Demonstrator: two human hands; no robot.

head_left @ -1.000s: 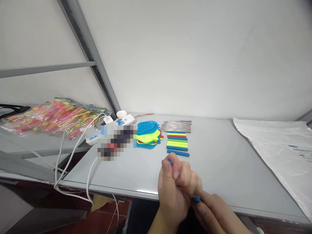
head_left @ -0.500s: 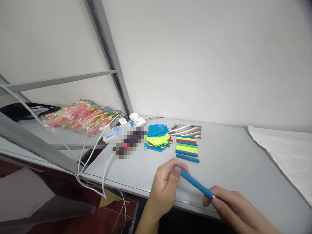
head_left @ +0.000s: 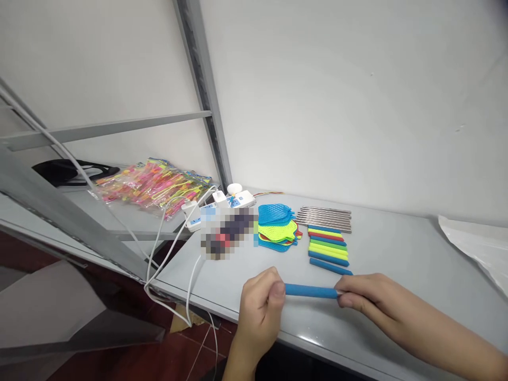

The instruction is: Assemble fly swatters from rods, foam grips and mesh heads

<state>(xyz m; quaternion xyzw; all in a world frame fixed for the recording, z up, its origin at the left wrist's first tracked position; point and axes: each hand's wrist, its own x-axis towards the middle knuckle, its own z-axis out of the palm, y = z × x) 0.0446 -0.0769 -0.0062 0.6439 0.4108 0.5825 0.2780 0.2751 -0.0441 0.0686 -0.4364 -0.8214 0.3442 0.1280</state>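
Note:
A blue handle tube [head_left: 311, 291] is held nearly level above the table's front part. My left hand [head_left: 261, 304] is closed in a fist around its left end. With thumb and fingers, my right hand [head_left: 367, 296] pinches the right end, where a small pale, shiny bit shows; the fingers hide the rest of it. Just beyond lies a row of handle tubes [head_left: 328, 246] in blue, yellow, green and red. Behind them are several metal rods [head_left: 323, 218] side by side. Perforated fly swatter heads [head_left: 277, 230] in blue, yellow and red are stacked to their left.
A power strip [head_left: 244, 200] with plugs and white cables [head_left: 153, 267] stands at the table's left, beside a blurred-out object [head_left: 230, 233]. Bagged colourful items [head_left: 154, 185] lie beyond a grey metal frame post [head_left: 210, 106]. White sheeting [head_left: 474, 241] covers the right side.
The blue tube has swung from a downward slant to nearly level. My right hand has risen with its end. The whole view has shifted, so the table things appear farther right.

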